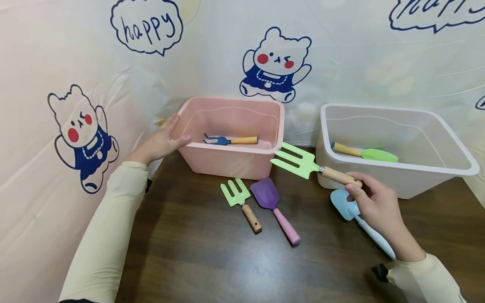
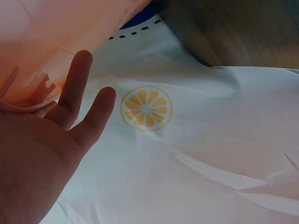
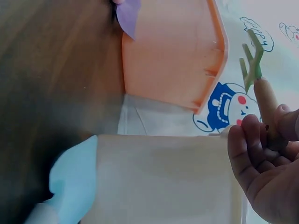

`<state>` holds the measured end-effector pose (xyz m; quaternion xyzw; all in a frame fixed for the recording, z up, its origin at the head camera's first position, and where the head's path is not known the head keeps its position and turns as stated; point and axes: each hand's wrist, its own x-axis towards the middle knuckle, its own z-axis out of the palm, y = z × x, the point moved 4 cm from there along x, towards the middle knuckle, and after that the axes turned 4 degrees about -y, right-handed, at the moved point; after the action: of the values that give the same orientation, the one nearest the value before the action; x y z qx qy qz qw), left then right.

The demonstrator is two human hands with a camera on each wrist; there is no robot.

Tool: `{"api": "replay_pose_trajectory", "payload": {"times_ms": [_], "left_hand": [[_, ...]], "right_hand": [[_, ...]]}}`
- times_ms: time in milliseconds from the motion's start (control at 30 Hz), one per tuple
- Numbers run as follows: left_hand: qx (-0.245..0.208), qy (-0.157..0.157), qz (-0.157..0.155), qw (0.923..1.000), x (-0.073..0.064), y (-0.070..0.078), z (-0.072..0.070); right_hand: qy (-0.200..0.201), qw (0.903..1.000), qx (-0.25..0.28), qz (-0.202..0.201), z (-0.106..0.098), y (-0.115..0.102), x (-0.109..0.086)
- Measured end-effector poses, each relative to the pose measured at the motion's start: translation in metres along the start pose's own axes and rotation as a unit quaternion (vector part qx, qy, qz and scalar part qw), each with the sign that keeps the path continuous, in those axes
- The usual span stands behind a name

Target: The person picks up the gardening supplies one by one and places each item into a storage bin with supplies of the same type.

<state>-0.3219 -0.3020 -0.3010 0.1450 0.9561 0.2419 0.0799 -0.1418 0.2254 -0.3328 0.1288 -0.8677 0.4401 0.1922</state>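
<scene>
In the head view my right hand grips the wooden handle end of a green garden fork, raised in front of the gap between two bins. Its tines point left and overlap the right rim of the pink bin. The right wrist view shows the fork's handle between thumb and curled fingers. My left hand rests at the pink bin's left rim, thumb over the front corner and fingers extended along the side. Inside that bin lies a blue hand rake with a yellow handle.
A white bin at the right holds a green trowel. On the dark wooden table lie a smaller green fork, a purple spade with a pink handle, and a light-blue trowel beneath my right hand.
</scene>
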Motion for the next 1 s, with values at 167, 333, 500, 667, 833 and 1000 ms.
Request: {"api": "replay_pose_trajectory", "payload": {"times_ms": [167,333,500,667,833,1000], "left_hand": [[0.002,0.002,0.001,1.0,0.0,0.0,0.001],[-0.003,-0.001,0.0,1.0,-0.002,0.0,0.001],[-0.007,-0.003,0.001,1.0,-0.003,0.001,0.001],[-0.006,0.0,0.003,1.0,-0.003,0.001,0.001],[-0.001,0.004,0.005,1.0,-0.002,0.001,0.001],[-0.002,0.006,0.004,1.0,-0.003,0.001,0.001]], "right_hand": [[0.007,1.0,0.001,-0.007,0.002,-0.005,0.009],[0.009,0.9998,-0.011,-0.016,0.002,-0.011,0.018],[0.021,0.9984,-0.032,-0.042,-0.001,-0.019,0.028],[0.022,0.9979,-0.033,-0.051,-0.004,-0.025,0.035],[0.026,0.9973,-0.038,-0.058,-0.004,-0.031,0.041],[0.028,0.9967,-0.034,-0.068,-0.003,-0.036,0.047]]}}
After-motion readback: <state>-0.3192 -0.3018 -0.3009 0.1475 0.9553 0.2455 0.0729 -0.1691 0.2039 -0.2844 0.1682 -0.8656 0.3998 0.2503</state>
